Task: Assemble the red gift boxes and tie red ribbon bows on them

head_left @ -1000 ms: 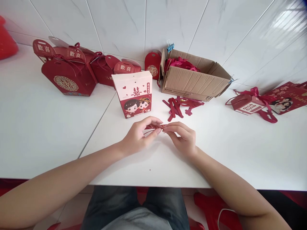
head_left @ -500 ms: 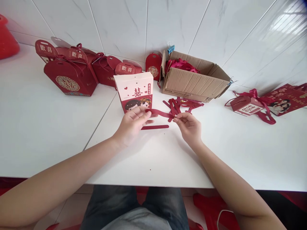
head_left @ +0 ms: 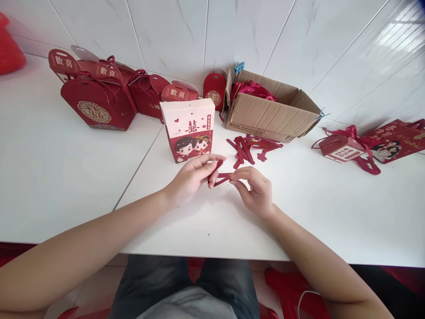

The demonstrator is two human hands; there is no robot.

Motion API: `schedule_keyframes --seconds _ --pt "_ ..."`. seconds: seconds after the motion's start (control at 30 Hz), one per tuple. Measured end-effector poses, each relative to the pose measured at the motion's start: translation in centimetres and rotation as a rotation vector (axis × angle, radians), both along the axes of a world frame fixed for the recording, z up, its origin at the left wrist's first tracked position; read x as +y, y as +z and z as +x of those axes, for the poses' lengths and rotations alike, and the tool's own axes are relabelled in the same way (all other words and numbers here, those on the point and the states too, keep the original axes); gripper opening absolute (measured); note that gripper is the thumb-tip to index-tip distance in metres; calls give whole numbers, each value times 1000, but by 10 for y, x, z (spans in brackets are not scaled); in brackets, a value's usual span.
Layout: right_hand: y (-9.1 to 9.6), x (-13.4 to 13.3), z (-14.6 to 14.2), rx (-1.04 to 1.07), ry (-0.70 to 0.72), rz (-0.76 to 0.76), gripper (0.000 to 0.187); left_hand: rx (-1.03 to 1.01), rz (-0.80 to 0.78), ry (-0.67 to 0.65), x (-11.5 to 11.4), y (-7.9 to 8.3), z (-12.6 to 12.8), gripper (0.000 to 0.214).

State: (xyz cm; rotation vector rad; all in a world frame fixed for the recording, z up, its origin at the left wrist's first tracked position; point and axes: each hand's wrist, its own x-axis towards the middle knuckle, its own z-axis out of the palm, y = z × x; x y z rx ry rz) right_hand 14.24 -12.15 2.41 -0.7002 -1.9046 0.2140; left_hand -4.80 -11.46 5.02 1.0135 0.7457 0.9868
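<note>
A dark red paper strip (head_left: pixel 222 181) is stretched between my two hands, low over the white table. My left hand (head_left: pixel 192 178) pinches one end between thumb and fingers, and that rounded end sticks up past the thumb. The strip bends round by the left fingertips. At its other end, the thumb and fingertips of my right hand (head_left: pixel 255 190) are closed on it. A second strip lies on the table behind, partly hidden by my hands. Just beyond my left hand stands a white and red gift box (head_left: pixel 187 126) with two cartoon figures.
Several loose red strips (head_left: pixel 244 149) lie beyond my right hand. Behind them stands a cardboard box (head_left: pixel 265 116) holding red ribbons (head_left: pixel 254 90). Red gift boxes (head_left: pixel 99 104) line the wall at left. A small ribboned box (head_left: pixel 341 146) and a red bag (head_left: pixel 395 144) are at right.
Both hands have come lower and nearer to me, and closer together. The strip was held nearly straight between them; now it bends at my left fingers.
</note>
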Motion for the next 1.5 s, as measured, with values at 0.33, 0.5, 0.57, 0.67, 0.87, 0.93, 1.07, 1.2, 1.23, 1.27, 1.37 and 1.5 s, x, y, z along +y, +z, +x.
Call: schedule_keyframes --seconds 0.33,0.5,0.57,0.67,0.87,0.93,1.07,1.2,1.23,1.27,1.37,1.5 --pt "3 -5 0 -65 61 29 18 45 -36 -154 -6 -2 5 11" --pt "3 -3 1 -54 1 12 14 65 64 -161 -6 -4 5 16" --pt "2 -2 1 -43 -13 13 13 66 93 -166 -6 -5 5 18" --pt "2 -2 0 -31 -1 6 14 74 89 -103 -5 -7 6 19" --pt "2 -3 -2 -48 71 -33 15 50 53 14 -5 -4 8 24" --pt "3 -4 -2 -72 79 -33 14 21 12 -14 -4 -3 8 25" --pt "4 -5 -3 -94 74 -21 13 -31 -113 -85 -2 -6 9 24" --pt "3 -6 -5 -72 91 -2 12 -39 -190 -135 -1 -9 9 20" --pt "3 -6 -5 -66 91 -3 13 -41 -202 -140 -1 -9 8 19" --pt "3 -7 -6 -61 89 -8 13 -44 -216 -141 -1 -10 8 17" --pt "3 -8 -7 -54 75 -34 12 -63 -271 -129 0 -10 7 12" --pt "3 -8 -7 -38 69 -50 11 -101 -327 -150 1 -10 8 8"
